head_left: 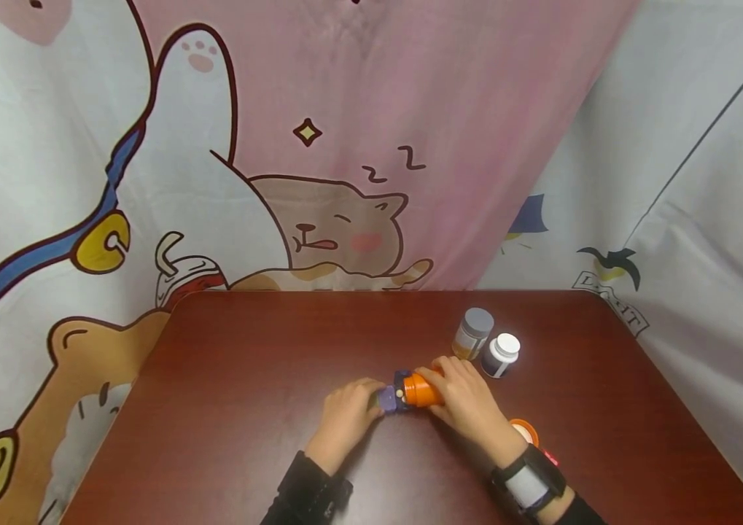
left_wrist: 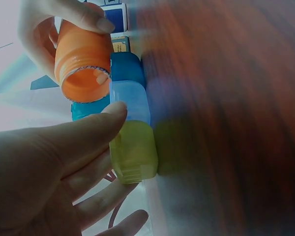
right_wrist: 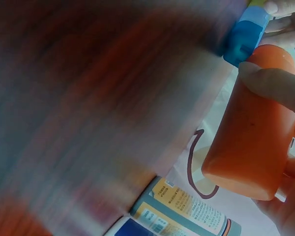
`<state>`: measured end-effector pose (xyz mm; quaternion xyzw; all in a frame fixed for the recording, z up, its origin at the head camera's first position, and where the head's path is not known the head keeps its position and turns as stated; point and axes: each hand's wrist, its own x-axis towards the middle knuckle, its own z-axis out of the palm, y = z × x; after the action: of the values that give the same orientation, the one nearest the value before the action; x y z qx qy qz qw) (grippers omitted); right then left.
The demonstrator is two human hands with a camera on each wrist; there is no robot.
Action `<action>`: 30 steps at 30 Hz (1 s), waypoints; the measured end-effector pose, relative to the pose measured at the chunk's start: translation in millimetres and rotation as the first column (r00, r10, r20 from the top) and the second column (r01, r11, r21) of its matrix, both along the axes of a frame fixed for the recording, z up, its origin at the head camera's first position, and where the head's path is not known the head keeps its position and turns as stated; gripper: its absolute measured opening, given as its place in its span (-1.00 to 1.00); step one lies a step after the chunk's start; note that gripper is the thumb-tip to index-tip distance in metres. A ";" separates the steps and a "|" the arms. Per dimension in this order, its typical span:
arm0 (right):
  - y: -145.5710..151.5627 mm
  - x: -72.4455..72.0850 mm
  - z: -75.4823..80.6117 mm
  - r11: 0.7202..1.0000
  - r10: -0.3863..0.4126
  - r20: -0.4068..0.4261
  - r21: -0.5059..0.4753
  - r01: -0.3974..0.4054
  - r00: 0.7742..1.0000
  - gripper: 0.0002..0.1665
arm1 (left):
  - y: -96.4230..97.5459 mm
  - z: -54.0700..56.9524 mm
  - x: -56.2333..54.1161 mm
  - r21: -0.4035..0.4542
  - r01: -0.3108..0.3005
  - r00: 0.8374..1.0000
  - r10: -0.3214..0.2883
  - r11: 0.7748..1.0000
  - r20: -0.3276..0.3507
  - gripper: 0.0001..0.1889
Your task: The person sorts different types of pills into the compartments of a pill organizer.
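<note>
My left hand holds a small pill organizer by its near left end, resting low at the tabletop. The left wrist view shows its yellow section, a pale blue one and dark teal ones, with the thumb pressed on its side. My right hand grips an orange bottle, tipped so its uncapped mouth points left over the organizer. Whitish pills show just inside the bottle's mouth. In the right wrist view, thumb and fingers wrap round the bottle. The compartments' insides are mostly hidden.
Behind the right hand stand a grey-lidded bottle and a white-capped bottle. An orange cap lies beside the right wrist, with a partly hidden pinkish-red thing near it. A printed curtain hangs beyond the table's far edge.
</note>
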<state>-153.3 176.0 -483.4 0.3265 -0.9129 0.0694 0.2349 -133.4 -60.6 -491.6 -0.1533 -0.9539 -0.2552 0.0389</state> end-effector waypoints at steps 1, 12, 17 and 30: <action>1.3 0.6 -0.1 1.000 -0.002 -0.004 -0.002 0.002 1.000 -0.21 | 0.9 -0.2 0.1 0.000 0.001 1.000 -0.001 1.000 0.002 -0.58; 7.5 20.0 6.6 0.979 -0.159 0.121 -0.111 0.173 0.980 -0.19 | 10.4 2.8 -0.1 -0.014 0.022 0.999 -0.023 1.000 -0.035 -0.59; 0.3 43.8 16.4 0.927 -0.214 0.252 -0.253 0.278 0.944 -0.17 | 8.9 3.6 0.1 -0.036 0.013 0.998 -0.015 0.999 -0.054 -0.59; -25.5 87.9 1.0 0.844 0.224 0.588 -0.515 0.147 0.778 -0.25 | 1.4 1.8 3.6 -0.068 -0.011 0.999 0.007 0.998 -0.054 -0.59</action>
<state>-65.4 150.5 -482.4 0.2250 -0.8742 0.4302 -0.0029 -129.8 -59.2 -489.8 -0.1570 -0.9613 -0.2180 0.0603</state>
